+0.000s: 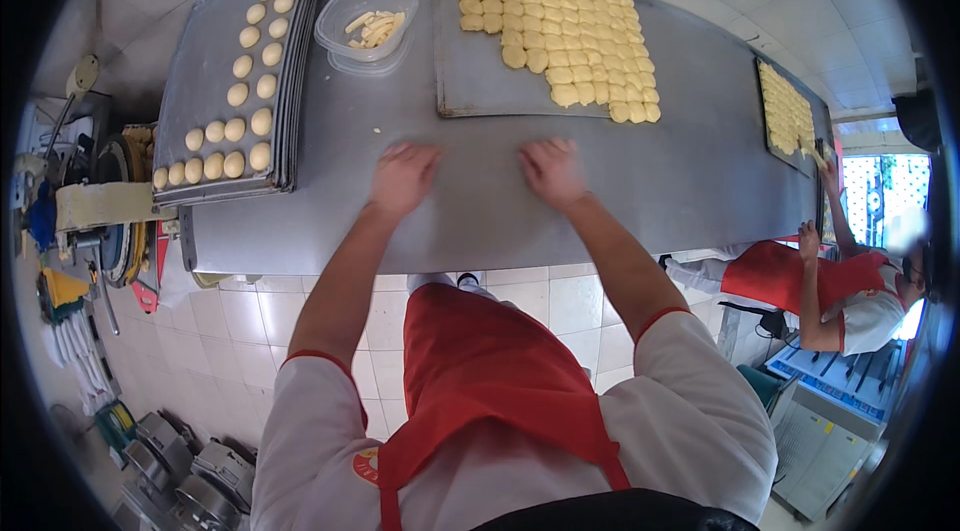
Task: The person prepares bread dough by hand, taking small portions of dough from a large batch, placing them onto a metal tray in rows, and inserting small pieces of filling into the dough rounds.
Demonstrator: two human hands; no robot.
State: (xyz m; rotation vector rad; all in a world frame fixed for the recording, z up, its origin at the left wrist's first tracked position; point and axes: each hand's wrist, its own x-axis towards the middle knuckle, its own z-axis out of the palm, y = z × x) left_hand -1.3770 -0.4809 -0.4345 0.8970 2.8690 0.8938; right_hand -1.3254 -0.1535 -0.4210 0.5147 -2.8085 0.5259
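My left hand (405,177) is low over the bare near part of the grey metal table (480,221), its fingers curled inward; anything in them is hidden. Level with it, my right hand (553,172) is smeared by motion, so its grip does not show. A gap separates the two hands. Beyond the right one lies a baking tray (475,81) with closely packed rows of pale dough pieces (580,41). A clear plastic tub (335,26) holding pale yellow sticks (375,29) stands past my left hand.
At the left end, a stack of baking trays (205,51) carries spaced dough balls (240,67) on top. Another filled tray (788,116) lies at the right end, where a person in a red apron (790,276) works. Equipment (120,201) crowds the left side.
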